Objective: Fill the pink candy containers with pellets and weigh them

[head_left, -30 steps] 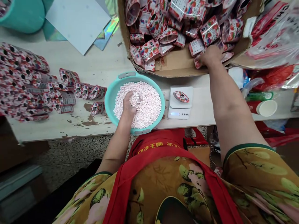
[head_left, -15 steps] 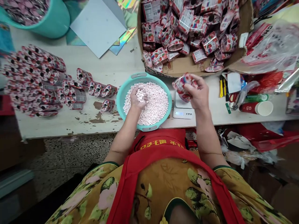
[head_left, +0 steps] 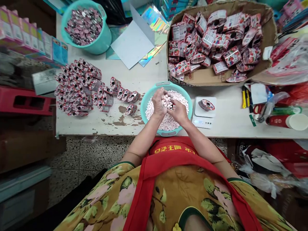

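Over a teal basin (head_left: 190, 102) of small pale pink candies (head_left: 168, 123), my two hands are close together. My left hand (head_left: 159, 102) is cupped round a heap of the candies. My right hand (head_left: 179, 112) holds a printed packet (head_left: 171, 107), mostly hidden by the fingers, with its opening against the candies. Right of the basin, one strawberry-print packet (head_left: 206, 105) rests on the white scale (head_left: 215, 110). Left of the basin, several packets (head_left: 131, 109) stand on the white table (head_left: 79, 126), beside a large cluster of them (head_left: 74, 86).
A cardboard box (head_left: 207, 77) of packets stands behind the basin and scale. At the back left are a teal bucket (head_left: 103, 41) of round pink and silver pieces and white sheets (head_left: 132, 45). Cutters (head_left: 244, 98) and a red cup (head_left: 276, 120) lie at right.
My right hand has moved left from above the scale to my left hand, holding a packet. A packet now shows on the scale. The view has shifted left.
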